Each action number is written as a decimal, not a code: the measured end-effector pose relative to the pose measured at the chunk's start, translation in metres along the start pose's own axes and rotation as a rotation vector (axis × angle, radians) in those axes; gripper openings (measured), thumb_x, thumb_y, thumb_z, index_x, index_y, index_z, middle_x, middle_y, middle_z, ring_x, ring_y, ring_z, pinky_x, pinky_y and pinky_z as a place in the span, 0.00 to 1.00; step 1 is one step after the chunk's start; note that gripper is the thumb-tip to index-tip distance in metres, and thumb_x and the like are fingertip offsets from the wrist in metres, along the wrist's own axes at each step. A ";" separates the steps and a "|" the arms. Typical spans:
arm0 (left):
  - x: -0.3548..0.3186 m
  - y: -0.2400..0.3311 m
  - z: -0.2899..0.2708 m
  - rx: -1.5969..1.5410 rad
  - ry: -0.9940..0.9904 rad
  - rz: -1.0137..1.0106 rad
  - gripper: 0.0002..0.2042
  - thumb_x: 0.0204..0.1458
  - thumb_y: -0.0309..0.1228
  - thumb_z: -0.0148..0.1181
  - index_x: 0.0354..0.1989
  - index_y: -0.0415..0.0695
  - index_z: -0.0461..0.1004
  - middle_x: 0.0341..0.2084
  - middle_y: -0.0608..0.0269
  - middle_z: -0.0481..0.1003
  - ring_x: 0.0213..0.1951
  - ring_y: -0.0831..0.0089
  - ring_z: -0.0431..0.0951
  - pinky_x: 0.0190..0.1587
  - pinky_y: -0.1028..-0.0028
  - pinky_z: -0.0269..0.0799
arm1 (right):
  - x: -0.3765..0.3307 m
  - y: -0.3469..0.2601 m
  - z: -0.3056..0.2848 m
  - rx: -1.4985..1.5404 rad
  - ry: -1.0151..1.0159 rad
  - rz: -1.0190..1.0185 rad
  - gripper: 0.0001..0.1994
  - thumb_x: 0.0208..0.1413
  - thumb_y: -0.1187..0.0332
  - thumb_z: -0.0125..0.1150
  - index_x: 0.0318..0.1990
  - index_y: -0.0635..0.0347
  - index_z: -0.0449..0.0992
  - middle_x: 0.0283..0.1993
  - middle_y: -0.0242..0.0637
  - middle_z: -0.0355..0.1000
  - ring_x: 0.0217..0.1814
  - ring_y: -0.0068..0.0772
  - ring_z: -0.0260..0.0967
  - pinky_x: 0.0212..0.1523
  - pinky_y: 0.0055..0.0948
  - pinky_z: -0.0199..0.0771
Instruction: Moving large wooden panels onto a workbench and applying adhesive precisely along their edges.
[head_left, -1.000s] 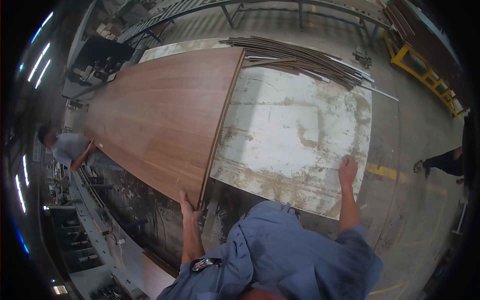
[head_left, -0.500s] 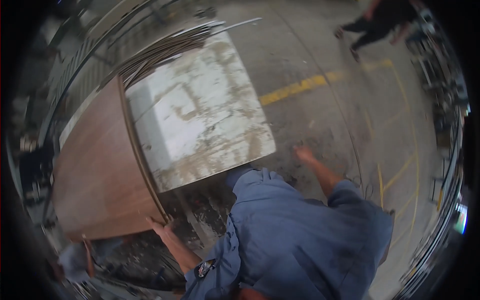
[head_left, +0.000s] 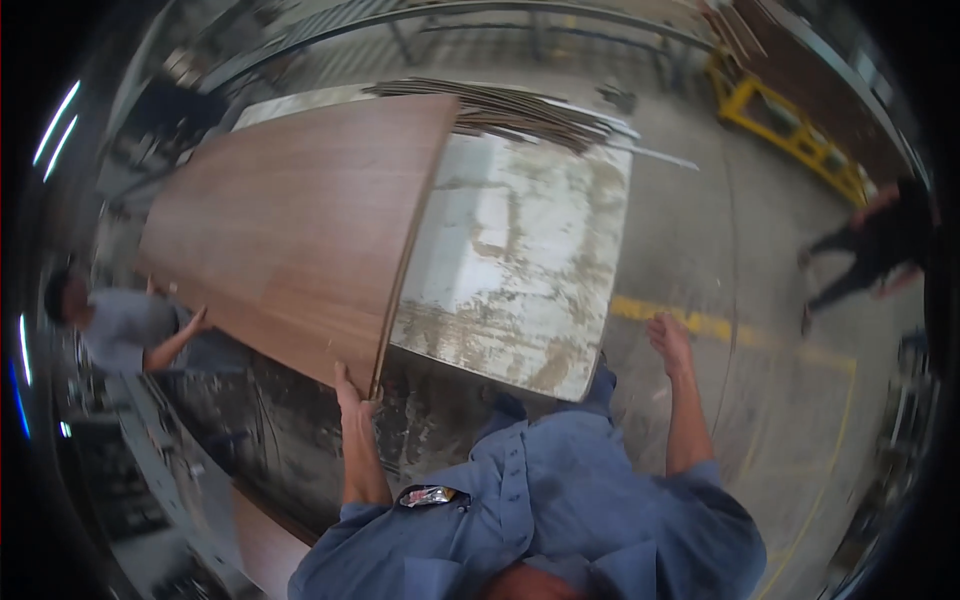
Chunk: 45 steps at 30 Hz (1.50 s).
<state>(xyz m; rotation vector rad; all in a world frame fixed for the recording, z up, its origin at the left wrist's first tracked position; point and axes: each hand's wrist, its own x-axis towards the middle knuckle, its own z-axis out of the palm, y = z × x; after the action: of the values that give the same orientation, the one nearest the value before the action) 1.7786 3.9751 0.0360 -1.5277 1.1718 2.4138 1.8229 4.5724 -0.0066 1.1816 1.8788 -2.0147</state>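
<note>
A large reddish-brown wood panel (head_left: 300, 220) lies over the left part of a worn, stained white tabletop (head_left: 530, 250). My left hand (head_left: 352, 392) grips the panel's near right corner, thumb on top and fingers under the edge. That edge looks layered; whether it is one sheet or more I cannot tell. To the right of the table, my right hand (head_left: 672, 343) is held up in the air, fingers curled in and nothing visible in them. At the panel's near left edge, a co-worker (head_left: 135, 325) in grey has hands on it.
Thin dark strips (head_left: 500, 110) lie along the table's far side, with a pale bar (head_left: 655, 156) sticking out right. A yellow-framed cart (head_left: 785, 130) stands at the far right. Another person (head_left: 870, 245) in dark clothes walks at right, beyond a yellow floor line (head_left: 700, 325).
My view has swung left, so the table and panel sit further right. My left hand stays on the panel's corner. The co-worker at left has come more fully into sight.
</note>
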 end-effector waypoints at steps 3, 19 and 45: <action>-0.024 -0.015 0.020 0.009 0.104 0.008 0.27 0.46 0.56 0.54 0.54 0.59 0.63 0.48 0.65 0.67 0.45 0.63 0.67 0.40 0.61 0.63 | 0.059 -0.099 0.051 -0.064 -0.161 -0.178 0.21 0.59 0.52 0.48 0.48 0.61 0.71 0.44 0.38 0.73 0.46 0.30 0.70 0.46 0.31 0.70; -0.078 -0.098 0.090 0.046 0.357 0.130 0.37 0.50 0.58 0.49 0.64 0.50 0.51 0.56 0.56 0.62 0.52 0.56 0.66 0.46 0.50 0.64 | 0.349 -0.421 0.412 -1.107 -0.704 -0.772 0.34 0.49 0.41 0.52 0.46 0.70 0.73 0.45 0.52 0.72 0.47 0.42 0.70 0.48 0.36 0.66; -0.200 -0.217 0.095 -0.119 0.458 0.138 0.37 0.52 0.51 0.53 0.63 0.37 0.51 0.59 0.48 0.59 0.60 0.58 0.60 0.60 0.59 0.55 | 0.293 -0.400 0.260 -1.128 -0.661 -0.370 0.40 0.53 0.39 0.44 0.48 0.79 0.68 0.50 0.58 0.68 0.53 0.46 0.67 0.53 0.35 0.62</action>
<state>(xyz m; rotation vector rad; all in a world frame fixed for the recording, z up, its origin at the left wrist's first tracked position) 1.8999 4.2546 0.0930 -2.1896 1.2528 2.3202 1.2740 4.5385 0.1014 -0.1141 2.2966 -0.8548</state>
